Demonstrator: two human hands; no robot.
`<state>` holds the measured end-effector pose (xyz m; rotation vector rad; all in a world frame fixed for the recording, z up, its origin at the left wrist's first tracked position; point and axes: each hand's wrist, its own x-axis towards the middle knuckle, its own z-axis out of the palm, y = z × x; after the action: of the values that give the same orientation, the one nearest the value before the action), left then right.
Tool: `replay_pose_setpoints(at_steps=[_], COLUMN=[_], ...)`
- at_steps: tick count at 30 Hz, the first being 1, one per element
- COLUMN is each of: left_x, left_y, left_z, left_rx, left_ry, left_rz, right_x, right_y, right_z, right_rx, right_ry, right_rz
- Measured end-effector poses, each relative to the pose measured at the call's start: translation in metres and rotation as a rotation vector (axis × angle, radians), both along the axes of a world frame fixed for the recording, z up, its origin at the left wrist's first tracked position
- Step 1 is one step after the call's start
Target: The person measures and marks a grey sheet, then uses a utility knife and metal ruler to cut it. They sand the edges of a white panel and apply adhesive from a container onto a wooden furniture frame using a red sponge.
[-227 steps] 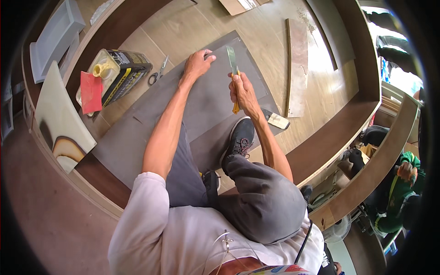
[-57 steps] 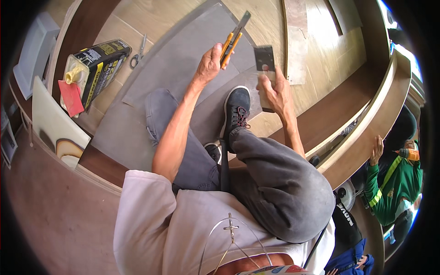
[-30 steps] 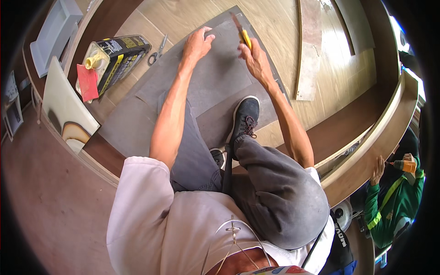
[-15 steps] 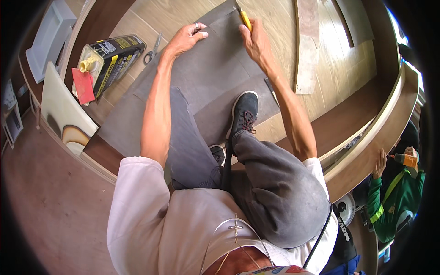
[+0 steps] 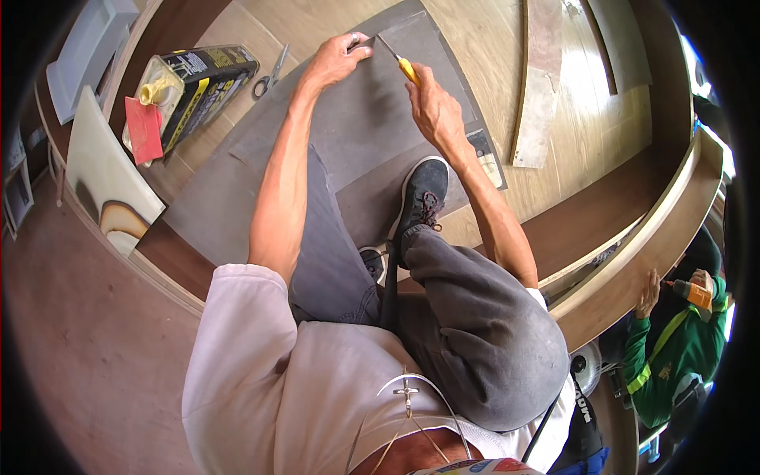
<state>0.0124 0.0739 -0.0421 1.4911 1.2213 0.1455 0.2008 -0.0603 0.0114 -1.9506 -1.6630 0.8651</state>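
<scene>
A large grey sheet (image 5: 317,190) lies across the wooden boards under my feet. My left hand (image 5: 336,62) is at its far part, thumb and fingers pinched on a thin dark piece that looks like part of the grey sheet. My right hand (image 5: 437,111) grips a cutter knife (image 5: 407,70) by its yellow handle. The thin blade points up and left, its tip close to my left fingertips. My shoe (image 5: 423,194) rests on the sheet near my right forearm.
Left of the sheet lie scissors (image 5: 271,73) and a black-and-yellow can (image 5: 207,91) with a red card (image 5: 143,131) against it. A wooden strip (image 5: 538,95) lies to the right. Beyond the curved wooden side (image 5: 633,269), a person in green holds an orange drill (image 5: 690,294).
The knife has moved left and nearer, its tip now by my left hand. The left hand has shifted slightly right. The grey sheet has turned, showing more of its right edge.
</scene>
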Motion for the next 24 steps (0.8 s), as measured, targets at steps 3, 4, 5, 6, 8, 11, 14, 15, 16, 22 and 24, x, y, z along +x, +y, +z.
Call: replay_pose_setpoints(at_steps=[3,4,5,6,8,11,14,15,16,22,24], left_x=[0.003,0.003,0.003,0.002,0.003,0.003,0.002,0.003,0.002,0.004,0.005], left_y=[-0.001,-0.001,-0.001,-0.001,-0.002,-0.002,-0.004,-0.004,-0.004,-0.007,-0.008], left_z=[0.005,0.004,0.002,0.000,0.002,0.002,-0.001,-0.003,-0.005,-0.011,-0.011], left_rx=[0.011,0.012,0.012,0.012,0.008,0.018,0.100,0.121,0.143,0.167,0.167], left_ry=[0.005,0.004,0.002,-0.004,-0.017,0.007,0.053,0.046,0.039,0.010,0.047], left_rz=[0.008,0.021,0.034,0.039,0.043,0.039,0.008,0.012,0.018,0.086,0.081], right_x=[-0.001,-0.001,-0.001,-0.001,-0.002,-0.004,-0.011,-0.013,-0.015,-0.014,-0.016], right_y=[0.000,0.000,0.000,-0.001,-0.001,-0.001,0.000,0.003,0.005,0.002,0.004], right_z=[0.001,0.002,0.001,-0.001,-0.003,-0.002,-0.005,-0.003,-0.001,-0.007,-0.007], right_rx=[-0.014,-0.014,-0.021,-0.028,-0.041,-0.033,-0.008,-0.011,-0.013,0.023,0.035], right_ry=[-0.011,-0.012,-0.003,0.007,0.003,-0.041,-0.071,-0.065,-0.059,-0.110,-0.128], right_rz=[0.007,0.012,0.009,0.006,-0.002,-0.004,-0.001,-0.001,-0.001,-0.009,0.000])
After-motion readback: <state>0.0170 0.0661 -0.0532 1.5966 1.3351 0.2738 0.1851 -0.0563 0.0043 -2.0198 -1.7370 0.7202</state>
